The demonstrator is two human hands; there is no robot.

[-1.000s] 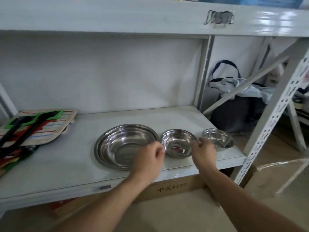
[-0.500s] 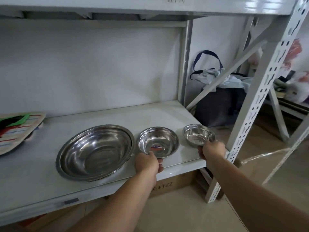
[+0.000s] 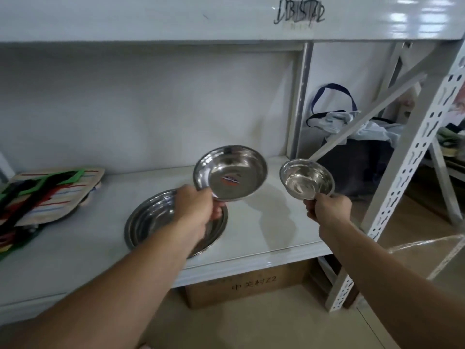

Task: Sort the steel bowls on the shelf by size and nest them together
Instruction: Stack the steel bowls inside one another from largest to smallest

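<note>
Big bowl [image 3: 156, 222] sits flat on the shelf [image 3: 264, 222]. Left hand [image 3: 198, 210] pinches the middle bowl [image 3: 230, 176] by its rim, tilted, above it: level it, lower it in centred. Right hand [image 3: 327, 209] pinches the small bowl [image 3: 307, 178], which goes in last.

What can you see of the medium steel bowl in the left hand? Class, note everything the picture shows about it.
The medium steel bowl is round, shallow and shiny, looking like polished stainless steel, with a rolled rim and a small red and blue sticker inside its base. It is empty. The left hand holds it by its near rim, lifted clear of the shelf and tilted so its inside faces the camera. It hangs above the far edge of the large bowl, apart from the small bowl.
</note>
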